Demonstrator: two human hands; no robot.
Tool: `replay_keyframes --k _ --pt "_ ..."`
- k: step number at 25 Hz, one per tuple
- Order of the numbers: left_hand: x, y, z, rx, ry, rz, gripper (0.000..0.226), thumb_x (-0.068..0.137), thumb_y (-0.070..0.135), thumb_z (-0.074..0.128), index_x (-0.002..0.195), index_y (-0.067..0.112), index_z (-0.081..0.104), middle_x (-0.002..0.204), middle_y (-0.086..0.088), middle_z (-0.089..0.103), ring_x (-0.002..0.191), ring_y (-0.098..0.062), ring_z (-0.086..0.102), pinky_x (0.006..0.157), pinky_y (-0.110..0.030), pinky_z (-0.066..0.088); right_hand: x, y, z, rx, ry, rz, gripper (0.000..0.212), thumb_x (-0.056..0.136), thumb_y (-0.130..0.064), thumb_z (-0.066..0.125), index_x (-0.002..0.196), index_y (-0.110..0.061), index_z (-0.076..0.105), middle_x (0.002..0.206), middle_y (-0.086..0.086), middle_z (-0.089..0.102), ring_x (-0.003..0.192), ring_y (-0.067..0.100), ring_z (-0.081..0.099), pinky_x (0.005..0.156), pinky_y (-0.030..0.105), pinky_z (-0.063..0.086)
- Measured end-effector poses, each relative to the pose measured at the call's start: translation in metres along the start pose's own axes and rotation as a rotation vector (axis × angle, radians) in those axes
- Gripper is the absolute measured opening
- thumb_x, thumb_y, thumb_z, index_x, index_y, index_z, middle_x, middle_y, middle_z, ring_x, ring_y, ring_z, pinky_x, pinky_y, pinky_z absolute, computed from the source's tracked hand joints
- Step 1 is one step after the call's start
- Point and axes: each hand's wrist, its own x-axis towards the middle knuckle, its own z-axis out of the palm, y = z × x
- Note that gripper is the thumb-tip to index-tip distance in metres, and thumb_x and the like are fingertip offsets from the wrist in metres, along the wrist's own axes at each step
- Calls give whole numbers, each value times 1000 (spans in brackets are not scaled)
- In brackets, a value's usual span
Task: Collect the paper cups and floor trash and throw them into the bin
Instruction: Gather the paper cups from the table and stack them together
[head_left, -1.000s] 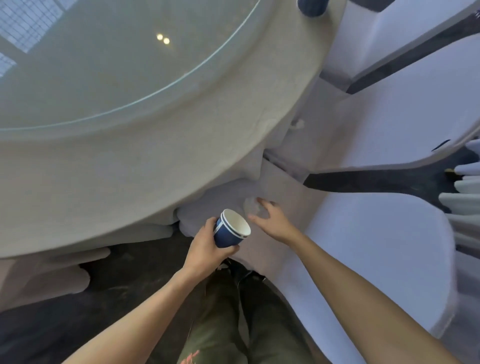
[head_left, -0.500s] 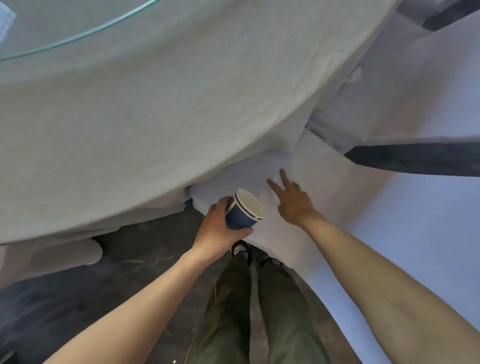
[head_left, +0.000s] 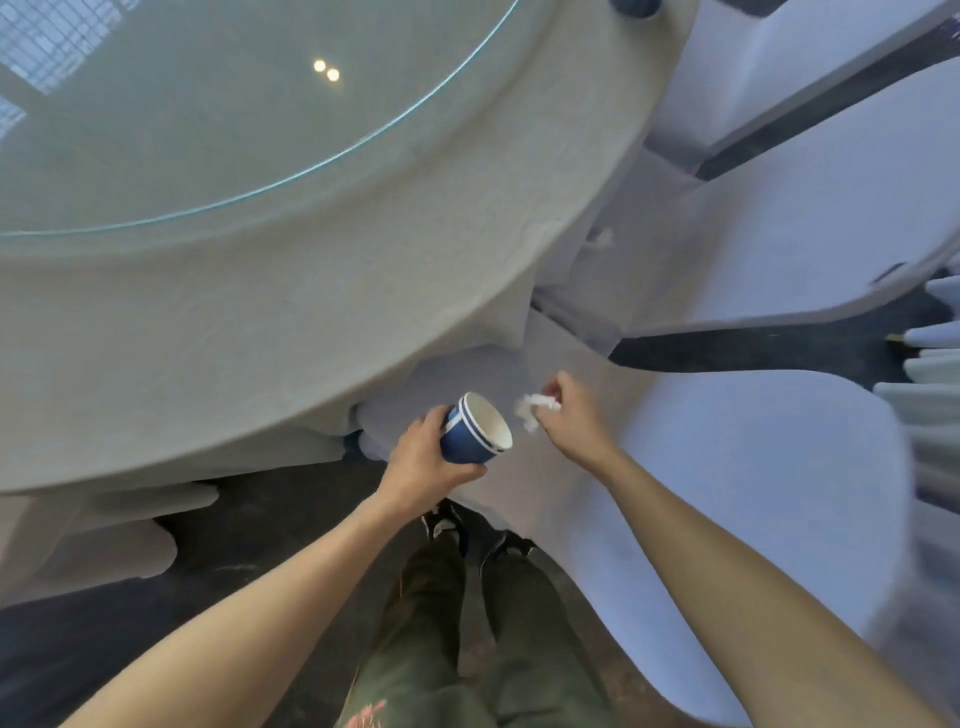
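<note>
while standing between a round table (head_left: 311, 322) and a row of white-covered chairs (head_left: 753, 493), gripped a blue paper cup (head_left: 475, 430) in the left hand (head_left: 423, 462), fingers wrapped around its lower wall and thumb across the near side. held it tilted, white rim and pale inside turned up and toward the right. pinched a small crumpled scrap of white paper (head_left: 532, 408) in the right hand (head_left: 571, 415), fingertips closed together on it, the scrap sticking out toward the cup's rim but not clearly touching it (blurred, so hard to say more about its shape). kept both hands close together in front of the body, above the seat of the nearest chair and just below the hanging edge of the tablecloth (head_left: 234, 389).

covered in pale cloth, with a glass disc (head_left: 208, 130) on top reflecting two ceiling lights. glimpsed another dark blue object (head_left: 634, 5) at the far edge of the table, cut off by the frame, too little shown to name. wore olive trousers (head_left: 441, 649) and dark shoes (head_left: 447, 525) on a dark grey floor (head_left: 260, 545). saw more stacked white shapes (head_left: 935, 364) at the right edge.
</note>
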Motion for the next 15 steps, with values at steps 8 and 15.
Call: replay_keyframes --k 8,15 --pt "-54 119 0 -166 125 185 84 60 48 85 136 36 53 126 10 63 116 -14 63 99 -47 54 -106 -48 -127 280 209 -280 13 86 -33 73 88 -29 61 93 -5 65 77 4 61 71 27 52" --pt "-121 207 54 -151 303 321 83 64 46 85 140 31 54 130 8 66 120 -14 63 102 -45 52 -175 17 -211 135 -57 -552 34 99 -36 61 128 -22 70 125 -8 72 105 2 65 96 25 53"
